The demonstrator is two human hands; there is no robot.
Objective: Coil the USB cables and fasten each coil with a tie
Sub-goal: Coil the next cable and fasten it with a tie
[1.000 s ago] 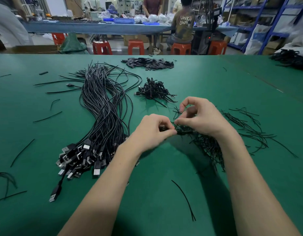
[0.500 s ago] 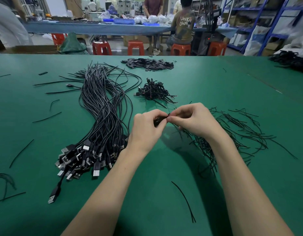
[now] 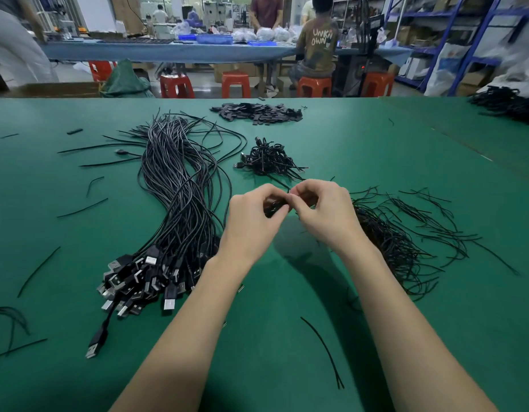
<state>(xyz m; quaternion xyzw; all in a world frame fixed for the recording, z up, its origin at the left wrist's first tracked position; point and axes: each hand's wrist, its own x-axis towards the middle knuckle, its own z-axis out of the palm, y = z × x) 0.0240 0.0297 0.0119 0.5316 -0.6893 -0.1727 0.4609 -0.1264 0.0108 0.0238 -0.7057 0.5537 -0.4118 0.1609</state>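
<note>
Moved: both hands have risen off the mat, farther from the body, fingertips now meeting.
Cables (image 3: 180, 203): loose bundle, left, plugs toward the viewer.
Left hand (image 3: 251, 221): fingers curled round a small black coil (image 3: 272, 207), held above the mat (image 3: 287, 292).
Coiled pile (image 3: 266, 159): beyond the hands.
Right hand (image 3: 322, 212): pinching at the coil; tie itself hidden.
Ties (image 3: 406, 233): scattered heap, right.
</note>
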